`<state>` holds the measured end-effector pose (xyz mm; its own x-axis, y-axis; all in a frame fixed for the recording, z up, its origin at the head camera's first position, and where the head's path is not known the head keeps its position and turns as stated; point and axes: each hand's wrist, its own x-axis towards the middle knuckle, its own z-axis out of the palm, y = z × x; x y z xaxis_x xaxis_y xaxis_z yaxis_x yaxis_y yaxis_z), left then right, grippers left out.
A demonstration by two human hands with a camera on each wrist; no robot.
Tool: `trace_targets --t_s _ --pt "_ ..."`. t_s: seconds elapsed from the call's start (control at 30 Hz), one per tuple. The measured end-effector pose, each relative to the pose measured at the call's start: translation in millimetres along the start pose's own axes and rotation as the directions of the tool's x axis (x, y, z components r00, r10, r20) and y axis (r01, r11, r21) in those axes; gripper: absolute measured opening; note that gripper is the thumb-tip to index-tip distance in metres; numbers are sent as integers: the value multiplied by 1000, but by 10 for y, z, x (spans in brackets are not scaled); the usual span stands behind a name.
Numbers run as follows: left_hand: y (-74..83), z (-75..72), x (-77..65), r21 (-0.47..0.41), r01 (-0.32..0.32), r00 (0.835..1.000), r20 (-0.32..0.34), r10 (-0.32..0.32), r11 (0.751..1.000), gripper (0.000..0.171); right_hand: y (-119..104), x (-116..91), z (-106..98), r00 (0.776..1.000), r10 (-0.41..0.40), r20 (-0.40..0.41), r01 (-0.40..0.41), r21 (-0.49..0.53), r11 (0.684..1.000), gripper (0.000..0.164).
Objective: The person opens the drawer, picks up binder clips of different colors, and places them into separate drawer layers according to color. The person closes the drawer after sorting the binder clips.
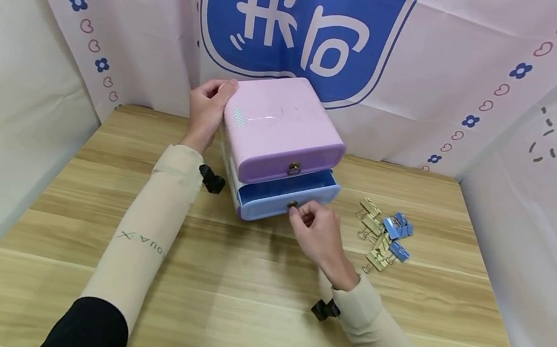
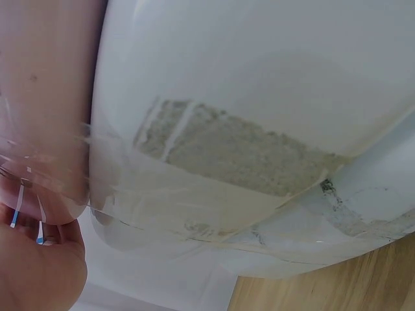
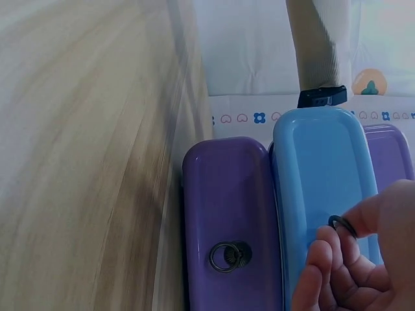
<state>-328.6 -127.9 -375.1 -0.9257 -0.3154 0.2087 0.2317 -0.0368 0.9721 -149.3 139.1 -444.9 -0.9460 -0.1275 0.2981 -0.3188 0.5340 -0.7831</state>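
Observation:
A small drawer box with a pink top (image 1: 282,116) stands at the back of the table, turned slightly. Its blue drawer (image 1: 274,198) is pulled partway out, under a closed purple top drawer (image 1: 271,167). Between thumb and fingertips, my right hand (image 1: 317,232) pinches the metal ring pull (image 3: 342,225) on the blue front. My left hand (image 1: 204,112) grips the box's rear left corner, thumb on top. Some of its fingers are hidden behind the box. A lower purple drawer (image 3: 227,194) with its own ring is closed in the right wrist view.
Several gold binder clips (image 1: 372,225) and blue binder clips (image 1: 399,252) lie in a loose pile right of the box. Behind the wooden table (image 1: 222,311) hangs a printed cloth (image 1: 442,53). Clear tape and worn patches (image 2: 240,149) mark the box's side.

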Motion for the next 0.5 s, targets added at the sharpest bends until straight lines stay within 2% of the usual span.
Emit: trace_targets --t_s 0.27,0.5 --pt "-9 -8 -3 7 -3 1000 4 3 1000 24 -28 -113 -53 999 26 24 -27 21 999 23" --pt "14 -5 -11 6 -2 1000 -1 2 1000 25 -21 -179 -101 999 15 34 -15 -1 1000 23"
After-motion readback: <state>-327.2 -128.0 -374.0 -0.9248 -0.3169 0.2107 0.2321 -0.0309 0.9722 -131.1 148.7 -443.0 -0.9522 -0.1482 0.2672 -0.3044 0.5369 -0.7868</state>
